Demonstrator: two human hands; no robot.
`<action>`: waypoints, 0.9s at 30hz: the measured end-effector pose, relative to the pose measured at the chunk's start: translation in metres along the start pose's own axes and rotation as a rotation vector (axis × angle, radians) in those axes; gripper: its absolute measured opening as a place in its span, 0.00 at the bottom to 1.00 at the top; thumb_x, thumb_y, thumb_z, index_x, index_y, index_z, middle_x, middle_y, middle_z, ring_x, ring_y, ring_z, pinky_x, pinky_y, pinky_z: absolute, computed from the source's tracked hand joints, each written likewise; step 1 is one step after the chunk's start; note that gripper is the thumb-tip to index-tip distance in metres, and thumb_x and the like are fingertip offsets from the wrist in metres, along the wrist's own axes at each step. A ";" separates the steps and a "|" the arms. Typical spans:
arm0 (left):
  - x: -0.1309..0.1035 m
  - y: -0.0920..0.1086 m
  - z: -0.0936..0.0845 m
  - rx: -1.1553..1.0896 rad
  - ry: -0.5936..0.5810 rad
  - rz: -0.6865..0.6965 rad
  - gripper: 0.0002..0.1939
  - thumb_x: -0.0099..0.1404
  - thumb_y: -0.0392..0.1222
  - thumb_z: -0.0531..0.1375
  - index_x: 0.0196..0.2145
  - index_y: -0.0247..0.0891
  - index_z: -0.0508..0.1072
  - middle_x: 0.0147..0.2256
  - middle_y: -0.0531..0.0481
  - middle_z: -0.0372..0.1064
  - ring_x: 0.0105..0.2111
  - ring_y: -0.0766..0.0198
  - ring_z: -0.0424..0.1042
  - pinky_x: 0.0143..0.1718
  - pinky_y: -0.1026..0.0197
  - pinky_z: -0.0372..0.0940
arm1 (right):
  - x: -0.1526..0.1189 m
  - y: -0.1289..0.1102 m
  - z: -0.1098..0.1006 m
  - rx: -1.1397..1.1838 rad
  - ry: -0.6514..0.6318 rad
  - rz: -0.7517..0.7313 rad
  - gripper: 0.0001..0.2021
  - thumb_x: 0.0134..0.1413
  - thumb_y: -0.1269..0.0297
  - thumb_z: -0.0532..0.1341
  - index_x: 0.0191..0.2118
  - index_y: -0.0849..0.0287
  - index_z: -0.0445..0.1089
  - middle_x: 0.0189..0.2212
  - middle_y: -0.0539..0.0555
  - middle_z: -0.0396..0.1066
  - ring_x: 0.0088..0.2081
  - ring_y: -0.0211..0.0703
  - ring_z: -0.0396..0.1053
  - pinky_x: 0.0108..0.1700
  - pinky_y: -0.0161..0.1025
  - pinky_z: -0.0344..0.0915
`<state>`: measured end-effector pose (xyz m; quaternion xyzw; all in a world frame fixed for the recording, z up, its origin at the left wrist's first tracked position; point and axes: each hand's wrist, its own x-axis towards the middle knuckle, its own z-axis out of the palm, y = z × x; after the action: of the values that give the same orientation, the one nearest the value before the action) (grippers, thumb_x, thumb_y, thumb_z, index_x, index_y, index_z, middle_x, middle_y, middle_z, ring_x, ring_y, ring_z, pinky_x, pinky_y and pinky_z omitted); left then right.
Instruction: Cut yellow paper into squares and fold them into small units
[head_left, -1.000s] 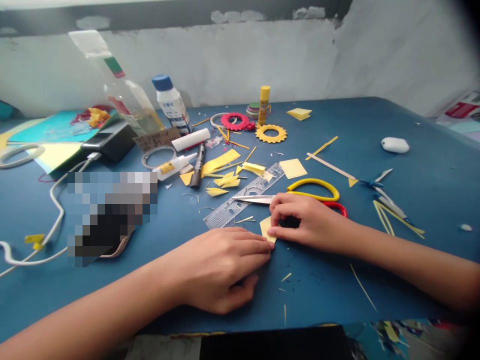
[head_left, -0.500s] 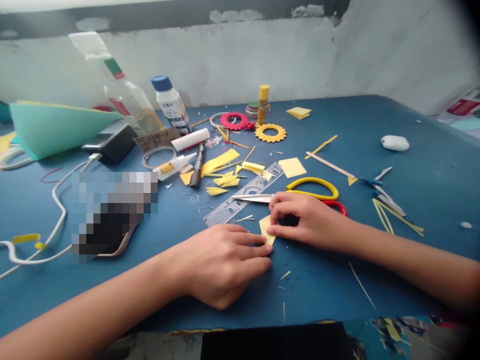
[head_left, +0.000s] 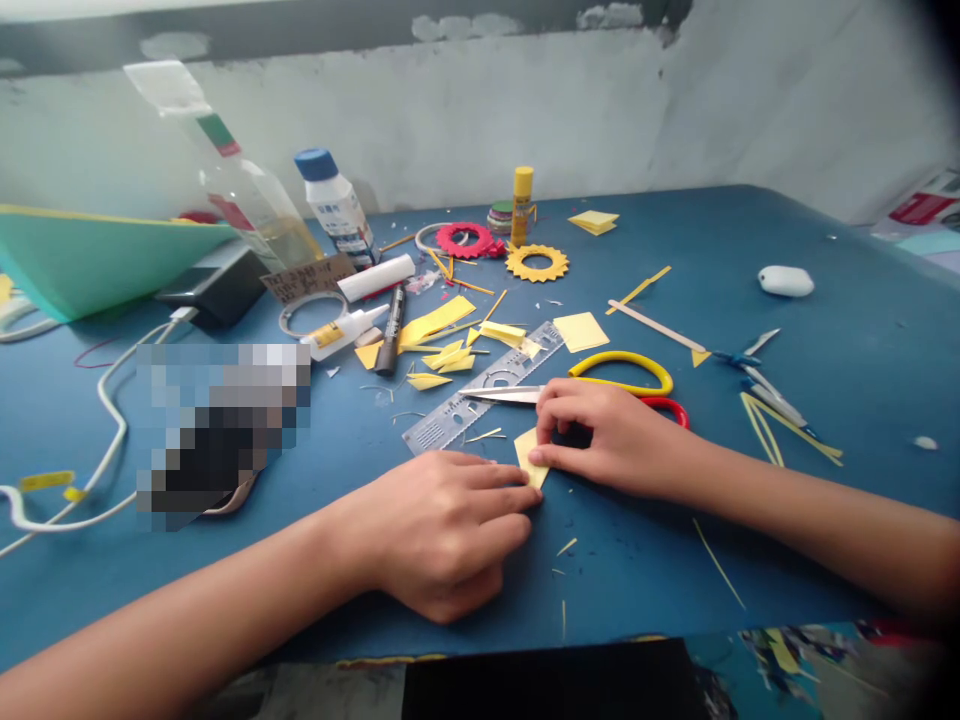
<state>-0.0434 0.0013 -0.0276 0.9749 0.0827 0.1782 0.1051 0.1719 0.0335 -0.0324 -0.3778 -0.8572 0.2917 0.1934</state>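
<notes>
We are pressing the small yellow paper (head_left: 526,449) onto the table (head_left: 637,570), near the ruler (head_left: 442,423): left hand (head_left: 448,530) loosely open, right hand (head_left: 609,432) half-curled, thumb bearing down. Handwritten cardboard (head_left: 306,281) and white bottle (head_left: 339,212) are showing lettering, too small for reading.

The left hand (head_left: 450,530) and right hand (head_left: 600,430) are bare — smooth-backed, with slender fingers and soft creases at the knuckles. The nails in view look short. Both wrists are bare too, and the left forearm (head_left: 225,610) and right forearm (head_left: 795,520) — slim, evenly rounded — widen gently from them, uncovered as far as they show.
</notes>
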 end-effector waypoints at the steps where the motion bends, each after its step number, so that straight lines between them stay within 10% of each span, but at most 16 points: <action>1: 0.001 0.001 0.001 0.000 0.003 -0.012 0.08 0.58 0.32 0.51 0.33 0.35 0.70 0.37 0.39 0.75 0.41 0.54 0.75 0.40 0.57 0.72 | 0.000 0.001 0.000 0.000 0.006 0.008 0.06 0.50 0.68 0.65 0.27 0.61 0.68 0.29 0.50 0.65 0.30 0.36 0.63 0.33 0.34 0.60; 14: 0.005 0.004 0.004 -0.075 -0.056 -0.124 0.08 0.61 0.37 0.53 0.36 0.35 0.70 0.34 0.43 0.73 0.39 0.56 0.73 0.44 0.56 0.69 | 0.009 0.004 -0.009 0.088 -0.041 0.095 0.03 0.50 0.69 0.65 0.28 0.61 0.71 0.22 0.47 0.66 0.24 0.33 0.61 0.25 0.31 0.58; 22: 0.008 0.006 0.005 -0.089 -0.072 -0.198 0.10 0.60 0.38 0.54 0.38 0.34 0.71 0.33 0.44 0.73 0.35 0.57 0.73 0.41 0.57 0.70 | -0.036 0.001 0.000 -0.434 0.031 -0.499 0.12 0.61 0.68 0.55 0.44 0.63 0.73 0.25 0.53 0.69 0.27 0.41 0.62 0.29 0.39 0.57; 27: 0.007 0.007 0.005 -0.103 -0.070 -0.202 0.10 0.61 0.38 0.53 0.38 0.35 0.71 0.34 0.43 0.74 0.37 0.57 0.74 0.43 0.56 0.69 | -0.036 0.002 0.003 -0.460 0.041 -0.456 0.11 0.59 0.67 0.56 0.43 0.59 0.74 0.23 0.50 0.69 0.24 0.40 0.62 0.26 0.38 0.54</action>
<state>-0.0339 -0.0052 -0.0281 0.9605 0.1677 0.1365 0.1752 0.1940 0.0063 -0.0401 -0.2155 -0.9591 0.0317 0.1808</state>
